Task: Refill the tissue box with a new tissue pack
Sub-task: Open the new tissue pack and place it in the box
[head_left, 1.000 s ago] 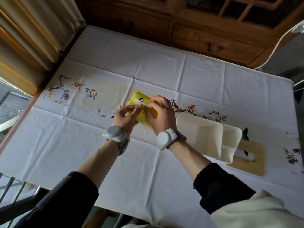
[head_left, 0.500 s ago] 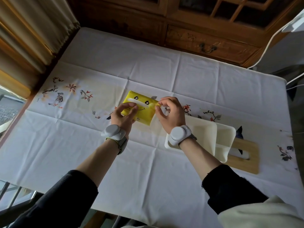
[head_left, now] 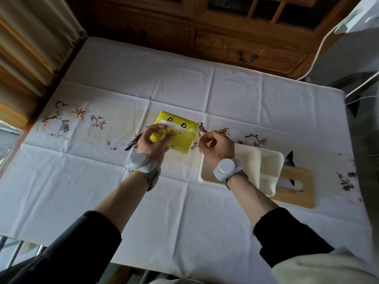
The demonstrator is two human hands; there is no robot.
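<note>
Your pack (head_left: 178,138) is just left of the box (head_left: 270,160), long axis left to right, smiley face up. It is yellow, with a white strip (head_left: 193,132). Your left hand (head_left: 152,142) grips its left end; your right hand (head_left: 217,148) pinches the strip.

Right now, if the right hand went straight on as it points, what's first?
Probably the right end of the yellow tissue pack, whose tear strip the right hand seems to pinch.

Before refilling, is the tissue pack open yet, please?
Open: tissue pack shows a white slit on top; right hand pinches the peeled strip.
</note>
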